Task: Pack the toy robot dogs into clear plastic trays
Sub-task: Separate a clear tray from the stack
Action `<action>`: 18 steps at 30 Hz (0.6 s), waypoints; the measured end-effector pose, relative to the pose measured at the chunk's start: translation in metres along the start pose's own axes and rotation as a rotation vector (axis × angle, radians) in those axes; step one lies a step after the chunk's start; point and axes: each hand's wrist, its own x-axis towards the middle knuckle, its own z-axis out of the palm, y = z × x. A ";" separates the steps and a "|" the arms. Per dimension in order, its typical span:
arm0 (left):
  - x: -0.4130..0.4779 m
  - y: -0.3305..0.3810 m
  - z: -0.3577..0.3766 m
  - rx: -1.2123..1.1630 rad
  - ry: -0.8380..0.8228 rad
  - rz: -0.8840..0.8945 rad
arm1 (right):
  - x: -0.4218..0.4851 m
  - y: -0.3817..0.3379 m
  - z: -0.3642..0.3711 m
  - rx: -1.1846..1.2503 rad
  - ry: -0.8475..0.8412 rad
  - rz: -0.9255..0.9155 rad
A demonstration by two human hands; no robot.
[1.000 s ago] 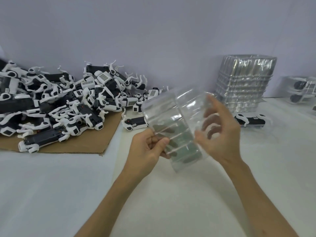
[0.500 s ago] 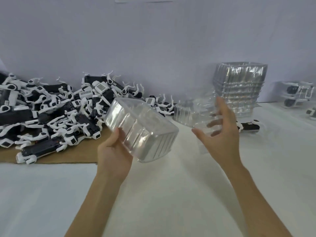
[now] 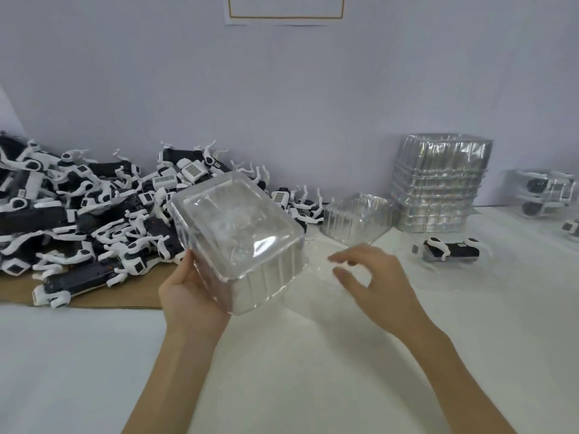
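On the white bench point(image 3: 94, 371), a heap of glossy black-and-white plastic toy robot dogs point(image 3: 94, 214) is piled at 10 o'clock. A stack of clear ribbed plastic trays point(image 3: 438, 183) is stood at 2 o'clock. One clear rounded-rectangular tray point(image 3: 241, 233) is gripped at centre by the left hand point(image 3: 191, 296), smooth base turned up, long axis seemingly 11-to-5 o'clock. The right hand point(image 3: 376, 283) is held slack-fingered and empty at its 4 o'clock.

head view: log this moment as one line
left grip holds clear tray, tilted | right grip open, empty | toy dogs piled loose | tray stack rear right
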 end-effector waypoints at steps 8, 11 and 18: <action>-0.013 -0.013 0.012 0.174 0.003 -0.040 | 0.006 -0.068 -0.019 0.432 -0.090 0.016; -0.014 -0.016 0.013 0.199 0.024 -0.015 | 0.004 -0.071 -0.010 0.286 -0.076 0.025; -0.016 -0.023 0.011 0.127 -0.006 -0.079 | 0.037 -0.055 0.001 0.172 -0.124 0.227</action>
